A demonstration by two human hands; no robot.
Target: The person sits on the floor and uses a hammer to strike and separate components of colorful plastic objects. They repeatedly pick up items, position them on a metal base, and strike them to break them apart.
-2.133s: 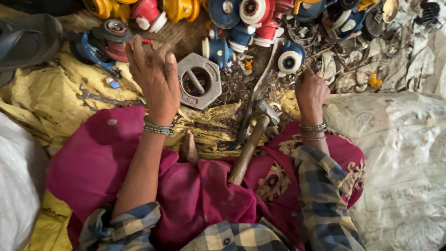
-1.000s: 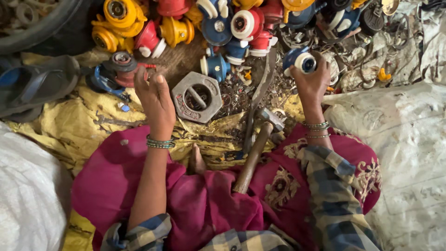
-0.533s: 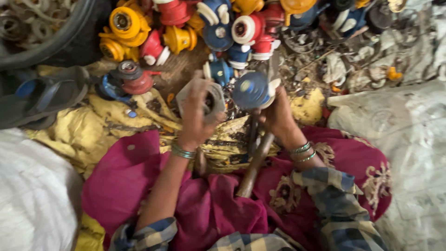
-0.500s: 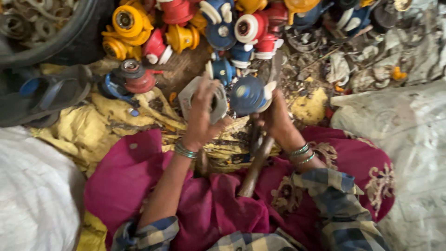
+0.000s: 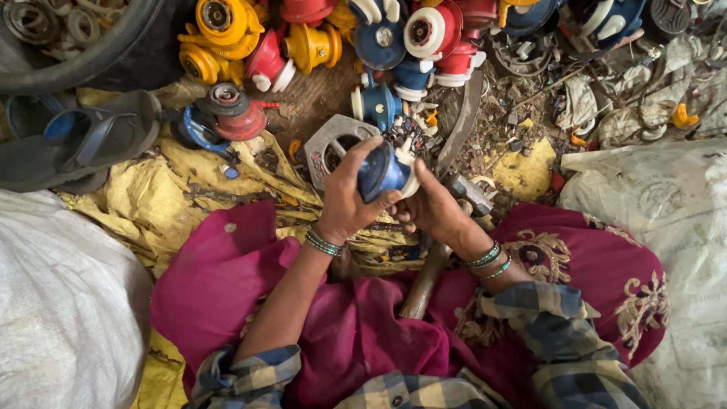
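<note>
Both my hands hold one small blue and white pump part point(image 5: 385, 171) over my lap. My left hand point(image 5: 347, 195) wraps its left side, and my right hand point(image 5: 432, 206) grips it from the right and below. A grey metal ring-shaped casting point(image 5: 324, 144) lies on the ground just behind my left hand. A hammer with a wooden handle point(image 5: 424, 280) rests between my knees, its head partly hidden under my right hand. My legs are covered in magenta cloth point(image 5: 227, 288).
A heap of yellow, red and blue pump bodies point(image 5: 303, 38) fills the far side. A dark sandal point(image 5: 76, 140) and a black tyre point(image 5: 91, 53) lie at the left. White sacks point(image 5: 60, 303) flank me on the left and right point(image 5: 666, 204). Scrap bits litter the far right.
My right hand reached out to the pile, picked up the blue and white part and brought it back to my lap. My left hand left the grey ring and closed on the part.
</note>
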